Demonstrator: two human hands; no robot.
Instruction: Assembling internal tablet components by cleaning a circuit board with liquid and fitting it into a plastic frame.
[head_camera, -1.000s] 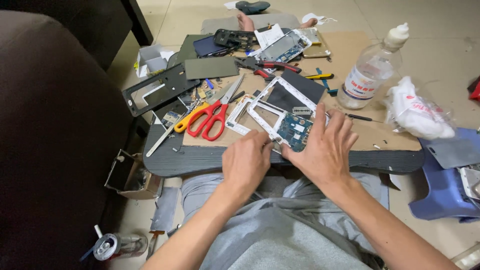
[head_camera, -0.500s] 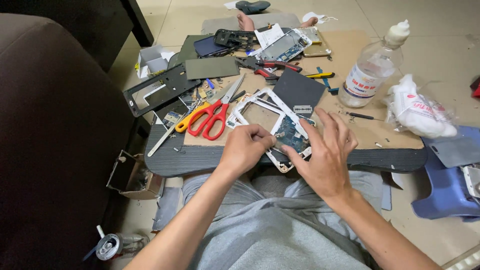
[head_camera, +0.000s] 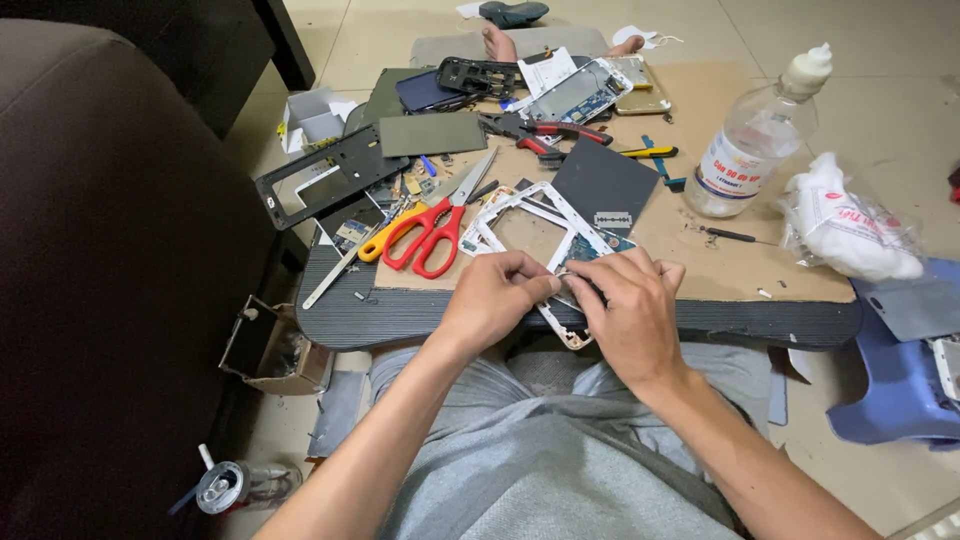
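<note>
Fingers of both hands, left hand (head_camera: 497, 297) and right hand (head_camera: 630, 308), pinched the thin white phone frame (head_camera: 530, 232) at centre frame, its long axis slanting toward upper left.

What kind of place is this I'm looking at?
Probably a makeshift phone-repair spot on the floor of a home: stripped phone frames and red scissors lie on a low board, beside a tiled floor.

both hands (head_camera: 570, 300) closed in (on frame (head_camera: 530, 215))
</note>
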